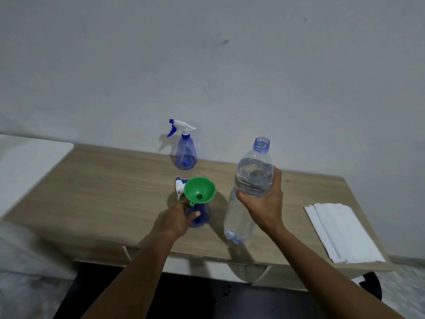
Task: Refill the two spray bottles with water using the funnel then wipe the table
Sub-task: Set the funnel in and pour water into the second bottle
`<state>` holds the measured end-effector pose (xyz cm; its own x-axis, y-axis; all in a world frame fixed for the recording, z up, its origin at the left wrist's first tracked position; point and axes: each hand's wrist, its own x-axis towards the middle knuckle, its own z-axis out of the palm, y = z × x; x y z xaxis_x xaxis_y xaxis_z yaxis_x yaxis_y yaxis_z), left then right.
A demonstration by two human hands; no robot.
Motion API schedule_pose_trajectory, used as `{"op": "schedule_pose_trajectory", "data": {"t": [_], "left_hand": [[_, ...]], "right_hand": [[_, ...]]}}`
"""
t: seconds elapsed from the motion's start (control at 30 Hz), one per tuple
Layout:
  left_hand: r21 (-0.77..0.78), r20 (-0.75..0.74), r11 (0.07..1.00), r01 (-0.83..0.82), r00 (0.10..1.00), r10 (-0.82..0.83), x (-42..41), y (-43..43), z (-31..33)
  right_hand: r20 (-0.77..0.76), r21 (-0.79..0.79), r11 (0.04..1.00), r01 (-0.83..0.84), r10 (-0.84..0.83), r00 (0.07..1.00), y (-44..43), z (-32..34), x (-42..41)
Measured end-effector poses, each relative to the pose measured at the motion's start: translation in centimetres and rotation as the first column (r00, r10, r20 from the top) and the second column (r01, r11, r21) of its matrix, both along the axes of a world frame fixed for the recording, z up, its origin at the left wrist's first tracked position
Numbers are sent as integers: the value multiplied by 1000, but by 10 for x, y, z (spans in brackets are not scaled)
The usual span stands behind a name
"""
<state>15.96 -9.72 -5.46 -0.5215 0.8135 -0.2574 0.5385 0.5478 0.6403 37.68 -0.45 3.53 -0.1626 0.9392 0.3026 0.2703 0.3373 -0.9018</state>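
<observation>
Slightly tilted, part-full water bottle gripped by right hand, left hand clasping spray bottle, funnel in neck

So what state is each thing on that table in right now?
Far spray bottle: upright, sprayer on.
Near spray bottle: sprayer off, gripped by left hand.
Funnel: seated in that bottle's neck.
Water bottle: uncapped, holds water, gripped by right hand.
Paper towels: folded, untouched.

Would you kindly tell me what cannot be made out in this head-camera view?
- Water level in the near spray bottle: head view, covered by the left hand and green funnel.
- The loose spray head: head view, mostly behind the funnel.
- Fill level of the far spray bottle: head view, too small, tinted.
</observation>
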Motion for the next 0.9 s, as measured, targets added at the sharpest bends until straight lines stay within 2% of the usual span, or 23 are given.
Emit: {"op": "schedule_pose_trajectory", "data": {"t": [0.2,0.43,0.7,0.9], "left_hand": [[16,35,1000,13,999,-14,-1,0,1],[30,67,999,-25,997,23,2,-2,2],[54,55,998,-38,998,35,8,-5,8],[52,58,997,-58,997,55,9,-5,10]], "right_hand": [[110,34,982,-185,181,977,-7,20,16],[271,-72,950,-304,312,911,-7,26,25],[524,-177,889,-423,449,724,1,23,29],[580,-224,884,-411,460,672,2,15,31]]}}
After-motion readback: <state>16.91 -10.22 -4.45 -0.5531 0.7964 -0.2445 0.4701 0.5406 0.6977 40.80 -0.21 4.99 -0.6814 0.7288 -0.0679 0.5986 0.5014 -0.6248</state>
